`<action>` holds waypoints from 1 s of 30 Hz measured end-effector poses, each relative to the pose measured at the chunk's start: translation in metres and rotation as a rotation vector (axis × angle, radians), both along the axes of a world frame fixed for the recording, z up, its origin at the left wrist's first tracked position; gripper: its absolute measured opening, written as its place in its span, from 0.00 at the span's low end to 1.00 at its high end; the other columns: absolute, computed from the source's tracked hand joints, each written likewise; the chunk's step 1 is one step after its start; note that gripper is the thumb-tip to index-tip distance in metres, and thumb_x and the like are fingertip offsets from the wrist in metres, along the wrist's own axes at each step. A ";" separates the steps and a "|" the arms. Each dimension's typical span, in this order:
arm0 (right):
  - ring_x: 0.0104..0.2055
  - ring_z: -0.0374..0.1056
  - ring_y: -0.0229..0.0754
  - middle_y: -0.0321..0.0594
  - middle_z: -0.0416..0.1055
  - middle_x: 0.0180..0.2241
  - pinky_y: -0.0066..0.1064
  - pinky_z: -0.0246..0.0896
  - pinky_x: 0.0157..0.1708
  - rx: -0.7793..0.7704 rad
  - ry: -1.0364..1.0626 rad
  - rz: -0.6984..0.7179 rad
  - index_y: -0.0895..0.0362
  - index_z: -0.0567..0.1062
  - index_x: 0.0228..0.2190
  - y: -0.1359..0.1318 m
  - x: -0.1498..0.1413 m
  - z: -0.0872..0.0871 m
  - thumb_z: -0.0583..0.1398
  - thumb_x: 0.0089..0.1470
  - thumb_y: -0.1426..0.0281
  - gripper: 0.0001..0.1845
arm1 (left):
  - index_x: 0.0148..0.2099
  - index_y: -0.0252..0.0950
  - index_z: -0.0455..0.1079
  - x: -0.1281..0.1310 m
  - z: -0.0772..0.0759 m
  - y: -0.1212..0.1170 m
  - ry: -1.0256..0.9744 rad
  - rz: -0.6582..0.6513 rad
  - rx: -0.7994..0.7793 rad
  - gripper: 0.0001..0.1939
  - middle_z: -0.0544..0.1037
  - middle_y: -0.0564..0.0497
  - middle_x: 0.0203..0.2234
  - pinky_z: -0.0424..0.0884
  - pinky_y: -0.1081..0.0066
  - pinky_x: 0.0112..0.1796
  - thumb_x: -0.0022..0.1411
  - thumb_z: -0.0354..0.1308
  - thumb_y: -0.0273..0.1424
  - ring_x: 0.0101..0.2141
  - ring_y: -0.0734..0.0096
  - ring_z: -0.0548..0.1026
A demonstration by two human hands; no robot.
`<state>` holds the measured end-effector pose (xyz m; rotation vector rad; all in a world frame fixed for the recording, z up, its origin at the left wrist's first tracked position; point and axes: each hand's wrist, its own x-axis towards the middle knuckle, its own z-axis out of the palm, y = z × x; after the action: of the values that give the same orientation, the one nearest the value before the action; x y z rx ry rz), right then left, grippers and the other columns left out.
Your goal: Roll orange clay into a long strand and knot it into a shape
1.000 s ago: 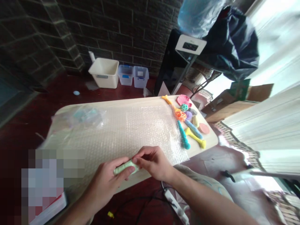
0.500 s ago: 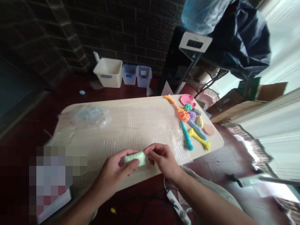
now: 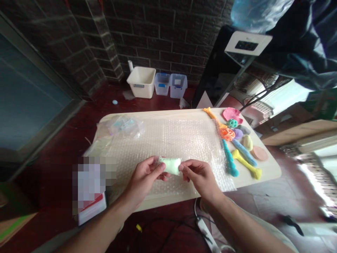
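A pale green packet of modelling clay (image 3: 171, 166) in clear plastic wrap is held between both hands, above the bubble wrap. My left hand (image 3: 149, 174) grips its left end, thumb on top. The thumb and fingers of my right hand (image 3: 196, 173) pinch its right end. Below lies bubble wrap (image 3: 168, 140) spread over the wooden table (image 3: 158, 115). To the right are shaped clay pieces: a teal stick (image 3: 229, 158), a yellow bone shape (image 3: 246, 164), a blue stick (image 3: 244, 152) and an orange netted lump (image 3: 226, 134).
Clear plastic bags (image 3: 126, 126) lie at the table's left. A pink clay piece (image 3: 232, 115) and a peach disc (image 3: 259, 153) sit at the right. Behind stand a white bin (image 3: 142, 82) and two clear tubs (image 3: 178, 86). A power strip (image 3: 206, 233) lies on the floor below.
The camera view has swung left, so the table appears further right. Both hands still hold the green packet, which now shows more fully between them.
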<state>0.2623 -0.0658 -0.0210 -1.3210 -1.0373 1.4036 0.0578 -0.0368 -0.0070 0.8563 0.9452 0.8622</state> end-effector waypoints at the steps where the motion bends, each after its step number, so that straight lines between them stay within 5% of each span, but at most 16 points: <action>1: 0.22 0.62 0.34 0.35 0.71 0.19 0.28 0.55 0.24 -0.001 -0.008 0.015 0.59 0.83 0.31 0.001 -0.001 0.002 0.71 0.54 0.55 0.18 | 0.43 0.31 0.75 -0.002 0.000 0.000 -0.002 0.000 0.003 0.17 0.80 0.47 0.32 0.76 0.72 0.34 0.62 0.70 0.39 0.30 0.70 0.79; 11: 0.22 0.63 0.35 0.35 0.71 0.20 0.29 0.56 0.24 0.043 -0.036 0.064 0.59 0.80 0.31 0.015 -0.027 0.001 0.69 0.56 0.53 0.20 | 0.41 0.31 0.77 -0.024 -0.002 0.003 0.022 0.057 0.034 0.15 0.81 0.48 0.32 0.76 0.72 0.34 0.61 0.71 0.39 0.30 0.71 0.78; 18: 0.23 0.62 0.34 0.34 0.70 0.20 0.28 0.56 0.25 0.063 -0.028 0.040 0.58 0.77 0.29 0.021 -0.038 -0.003 0.68 0.58 0.54 0.20 | 0.54 0.33 0.74 -0.031 0.002 0.005 0.001 0.249 -0.001 0.24 0.80 0.44 0.44 0.80 0.64 0.37 0.62 0.68 0.43 0.34 0.62 0.83; 30: 0.28 0.66 0.39 0.38 0.70 0.27 0.30 0.60 0.27 0.318 -0.454 0.162 0.55 0.71 0.33 0.009 -0.032 0.005 0.58 0.68 0.63 0.12 | 0.39 0.35 0.67 -0.035 -0.005 0.010 0.097 0.259 0.036 0.20 0.78 0.51 0.32 0.81 0.66 0.35 0.58 0.72 0.42 0.32 0.68 0.80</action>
<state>0.2298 -0.0571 -0.0165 -1.3668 -1.6272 1.0113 0.0226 -0.0269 -0.0124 0.8238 1.1455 1.0695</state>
